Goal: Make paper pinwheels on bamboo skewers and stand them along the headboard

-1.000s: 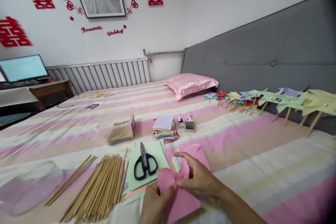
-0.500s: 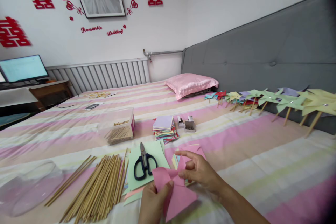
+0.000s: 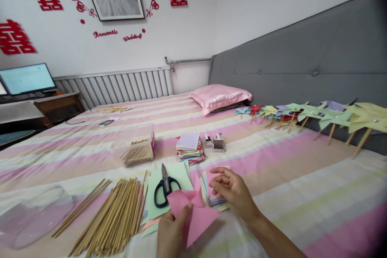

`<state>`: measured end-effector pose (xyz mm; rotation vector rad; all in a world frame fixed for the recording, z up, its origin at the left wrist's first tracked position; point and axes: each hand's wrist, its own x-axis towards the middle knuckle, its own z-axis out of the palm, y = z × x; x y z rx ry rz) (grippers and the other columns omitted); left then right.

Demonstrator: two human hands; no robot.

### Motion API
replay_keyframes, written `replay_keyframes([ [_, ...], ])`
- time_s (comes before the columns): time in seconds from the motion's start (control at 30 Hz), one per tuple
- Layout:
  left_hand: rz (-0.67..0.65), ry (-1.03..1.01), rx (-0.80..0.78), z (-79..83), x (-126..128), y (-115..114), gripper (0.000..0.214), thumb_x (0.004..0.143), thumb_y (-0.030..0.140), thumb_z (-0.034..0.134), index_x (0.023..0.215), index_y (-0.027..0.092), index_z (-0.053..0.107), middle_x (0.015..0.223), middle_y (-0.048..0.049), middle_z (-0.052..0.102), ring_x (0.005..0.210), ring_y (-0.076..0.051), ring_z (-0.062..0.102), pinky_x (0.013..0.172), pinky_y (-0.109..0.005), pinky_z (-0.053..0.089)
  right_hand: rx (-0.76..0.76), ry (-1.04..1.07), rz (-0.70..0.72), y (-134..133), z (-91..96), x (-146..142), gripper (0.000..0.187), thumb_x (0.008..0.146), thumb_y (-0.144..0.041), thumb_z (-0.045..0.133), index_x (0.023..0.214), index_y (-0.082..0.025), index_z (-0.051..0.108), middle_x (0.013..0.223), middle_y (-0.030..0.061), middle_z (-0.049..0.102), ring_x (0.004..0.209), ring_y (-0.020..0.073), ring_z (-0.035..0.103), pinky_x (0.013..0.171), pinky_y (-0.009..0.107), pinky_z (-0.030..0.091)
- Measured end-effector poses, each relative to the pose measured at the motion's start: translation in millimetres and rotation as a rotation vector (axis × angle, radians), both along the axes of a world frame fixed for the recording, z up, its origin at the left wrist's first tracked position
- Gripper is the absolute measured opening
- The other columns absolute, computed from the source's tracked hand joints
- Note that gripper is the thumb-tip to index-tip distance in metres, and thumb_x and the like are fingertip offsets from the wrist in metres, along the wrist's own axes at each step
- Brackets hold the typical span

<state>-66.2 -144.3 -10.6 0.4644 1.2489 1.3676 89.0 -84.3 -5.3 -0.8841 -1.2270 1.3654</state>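
My left hand (image 3: 174, 229) pinches a pink paper pinwheel (image 3: 202, 221) at its centre, thumb on top, with folded blades spreading out on both sides. To the right, apart from the paper, my right hand (image 3: 232, 190) hovers with loosely curled fingers and nothing visible in them. Below that hand lies a stack of coloured paper squares (image 3: 208, 187), pink on top and partly covered. Scissors with dark handles (image 3: 165, 191) rest on pale green paper sheets (image 3: 154, 201), just behind the pinwheel.
Wooden sticks (image 3: 113, 217) lie in a bundle at the left, beside a clear plastic lid (image 3: 39, 217). Farther back are a clear box of small sticks (image 3: 139, 151), another paper stack (image 3: 189, 147) and small open boxes (image 3: 218, 144). Finished pinwheels (image 3: 335, 117) line the grey headboard (image 3: 302, 52).
My right hand has let go of the pinwheel and drawn away to the right. My left hand has shifted slightly left with the pinwheel, uncovering more of the paper stack.
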Motion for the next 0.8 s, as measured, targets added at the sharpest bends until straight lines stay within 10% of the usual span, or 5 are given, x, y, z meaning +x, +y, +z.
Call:
replay_keyframes([
  [0.37, 0.156, -0.144, 0.045, 16.5, 1.2, -1.3, 0.016, 0.055, 0.017, 0.075, 0.062, 0.014, 0.061, 0.047, 0.0013, 0.063, 0.051, -0.017, 0.062, 0.048, -0.023, 0.047, 0.075, -0.197, 0.491, -24.4, 7.7, -8.8, 0.026, 0.068, -0.013, 0.06, 0.094, -0.016, 0.063, 0.065, 0.0025, 0.068, 0.049, 0.012, 0.061, 0.049, 0.021, 0.046],
  [0.8, 0.104, -0.184, 0.068, 17.6, 4.2, -3.6, 0.009, 0.06, 0.015, 0.07, 0.065, 0.011, 0.063, 0.052, -0.002, 0.065, 0.055, -0.019, 0.063, 0.048, -0.024, 0.048, 0.106, -0.232, 0.339, -26.8, -10.0, -27.5, 0.018, 0.065, -0.011, 0.062, 0.079, -0.017, 0.072, 0.062, 0.0035, 0.069, 0.054, 0.0158, 0.065, 0.052, 0.023, 0.049],
])
